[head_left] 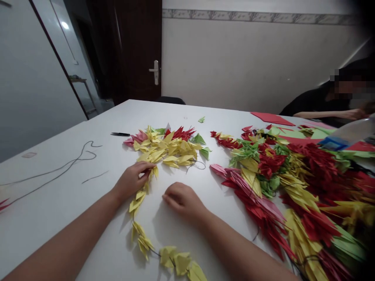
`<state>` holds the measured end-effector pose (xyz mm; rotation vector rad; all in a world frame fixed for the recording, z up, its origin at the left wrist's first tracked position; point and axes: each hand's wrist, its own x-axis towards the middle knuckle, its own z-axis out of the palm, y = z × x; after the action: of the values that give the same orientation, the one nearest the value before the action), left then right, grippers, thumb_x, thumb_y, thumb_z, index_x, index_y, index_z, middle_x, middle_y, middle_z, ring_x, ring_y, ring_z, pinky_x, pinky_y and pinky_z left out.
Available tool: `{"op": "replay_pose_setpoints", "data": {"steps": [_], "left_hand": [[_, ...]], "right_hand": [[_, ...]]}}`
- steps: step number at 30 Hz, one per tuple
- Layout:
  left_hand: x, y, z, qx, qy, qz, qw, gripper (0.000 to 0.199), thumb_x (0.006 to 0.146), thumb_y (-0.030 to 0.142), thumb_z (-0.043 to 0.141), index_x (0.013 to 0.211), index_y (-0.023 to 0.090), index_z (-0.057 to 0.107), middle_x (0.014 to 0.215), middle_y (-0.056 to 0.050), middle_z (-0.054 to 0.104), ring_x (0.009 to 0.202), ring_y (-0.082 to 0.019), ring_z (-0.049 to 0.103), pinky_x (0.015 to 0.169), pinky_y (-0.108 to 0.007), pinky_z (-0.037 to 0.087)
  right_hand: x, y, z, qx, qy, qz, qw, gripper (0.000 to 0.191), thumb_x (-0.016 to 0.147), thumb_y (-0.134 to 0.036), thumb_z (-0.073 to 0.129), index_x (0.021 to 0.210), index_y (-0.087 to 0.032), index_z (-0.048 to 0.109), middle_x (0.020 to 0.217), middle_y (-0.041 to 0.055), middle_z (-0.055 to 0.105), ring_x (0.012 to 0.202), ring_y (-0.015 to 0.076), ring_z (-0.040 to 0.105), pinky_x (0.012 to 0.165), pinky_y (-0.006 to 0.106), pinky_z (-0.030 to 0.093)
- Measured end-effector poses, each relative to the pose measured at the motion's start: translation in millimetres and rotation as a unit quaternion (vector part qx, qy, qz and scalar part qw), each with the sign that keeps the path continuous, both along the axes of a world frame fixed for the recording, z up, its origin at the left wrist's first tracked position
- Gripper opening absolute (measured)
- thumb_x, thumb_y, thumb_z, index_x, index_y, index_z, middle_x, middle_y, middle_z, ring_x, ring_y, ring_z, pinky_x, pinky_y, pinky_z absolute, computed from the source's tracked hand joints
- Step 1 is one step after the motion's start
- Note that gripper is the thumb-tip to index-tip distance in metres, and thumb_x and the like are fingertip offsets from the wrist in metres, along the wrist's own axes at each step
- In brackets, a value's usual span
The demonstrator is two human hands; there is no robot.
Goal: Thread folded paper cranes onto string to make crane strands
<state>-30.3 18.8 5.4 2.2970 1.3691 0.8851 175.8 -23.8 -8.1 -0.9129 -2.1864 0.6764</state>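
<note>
The left arm [70, 238] reaches forward and inward from the lower left, its hand [135, 178] low over the table [96, 203], back of the hand upward, the index finger stretched across to the string [140, 197] and the thumb bent beneath it; I cannot tell whether the two are clamped on a piece. The right arm [234, 242] comes in from the lower right, its hand [183, 201] just above the table with the fingers curled inward and the thumb near the index finger; whether they pinch anything I cannot tell. The string is of folded yellow paper, matte and sharply pointed, threaded on dark thread that shows between the clusters. Its upper part lies at the left fingertips, and from there it curves down between the arms, its lower end apart from the right fingers. Just beyond the left fingertips spreads a pile [175, 150] of pointed yellow, red, pink and green folds. To the right lies a bigger, denser heap [304, 187] in these colours. Loose dark thread [68, 164] wanders over the smooth white tabletop at left, near a slim black pen [120, 134].
</note>
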Motion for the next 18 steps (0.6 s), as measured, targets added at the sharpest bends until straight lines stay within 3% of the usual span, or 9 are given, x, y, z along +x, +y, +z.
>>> {"op": "replay_pose_setpoints", "data": {"steps": [3, 7, 12, 15, 18], "left_hand": [[-0.9, -3.9, -2.2, -0.032, -0.033, -0.029, 0.999, 0.033, 0.08, 0.024, 0.042, 0.106, 0.017, 0.06, 0.109, -0.008, 0.059, 0.097, -0.017, 0.056, 0.08, -0.026, 0.048], [-7.4, -3.5, -2.2, -0.053, -0.09, -0.043, 0.994, 0.031, 0.081, 0.026, 0.044, 0.104, 0.016, 0.063, 0.109, -0.009, 0.06, 0.096, -0.018, 0.057, 0.078, -0.025, 0.049], [-8.8, -0.2, -2.5, -0.023, -0.125, -0.031, 0.991, 0.027, 0.082, 0.032, 0.048, 0.096, 0.019, 0.067, 0.099, -0.006, 0.066, 0.09, -0.018, 0.06, 0.078, -0.027, 0.048], [-7.2, 0.3, -4.1, -0.011, -0.149, -0.011, 0.989, 0.022, 0.079, 0.029, 0.053, 0.09, 0.02, 0.069, 0.093, -0.005, 0.068, 0.086, -0.018, 0.062, 0.079, -0.029, 0.047], [-4.6, 0.7, -7.0, -0.028, -0.211, 0.026, 0.977, 0.019, 0.076, 0.029, 0.056, 0.087, 0.018, 0.068, 0.088, -0.005, 0.068, 0.082, -0.018, 0.062, 0.077, -0.03, 0.047]], "right_hand": [[5.4, 7.9, -0.9, -0.041, 0.035, -0.101, 0.993, 0.022, 0.083, -0.032, 0.044, 0.076, -0.016, 0.057, 0.075, 0.0042, 0.059, 0.07, 0.0139, 0.053, 0.064, 0.026, 0.041], [3.4, 9.0, -0.9, -0.094, 0.042, -0.125, 0.987, 0.025, 0.082, -0.037, 0.046, 0.089, -0.016, 0.058, 0.077, 0.0048, 0.058, 0.069, 0.0146, 0.052, 0.061, 0.026, 0.04], [-19.2, 21.7, -3.5, -0.121, 0.043, -0.199, 0.972, 0.034, 0.083, -0.046, 0.042, 0.087, -0.017, 0.058, 0.08, 0.0033, 0.059, 0.067, 0.014, 0.05, 0.061, 0.026, 0.038], [-38.3, 40.2, -4.1, -0.136, 0.061, -0.186, 0.971, 0.037, 0.081, -0.05, 0.043, 0.085, -0.017, 0.059, 0.08, 0.0022, 0.058, 0.069, 0.0135, 0.05, 0.062, 0.024, 0.037], [-49.1, 53.9, -2.7, -0.18, 0.123, -0.119, 0.969, 0.038, 0.077, -0.051, 0.048, 0.078, -0.015, 0.057, 0.072, 0.0012, 0.056, 0.066, 0.0117, 0.049, 0.06, 0.022, 0.038]]}}
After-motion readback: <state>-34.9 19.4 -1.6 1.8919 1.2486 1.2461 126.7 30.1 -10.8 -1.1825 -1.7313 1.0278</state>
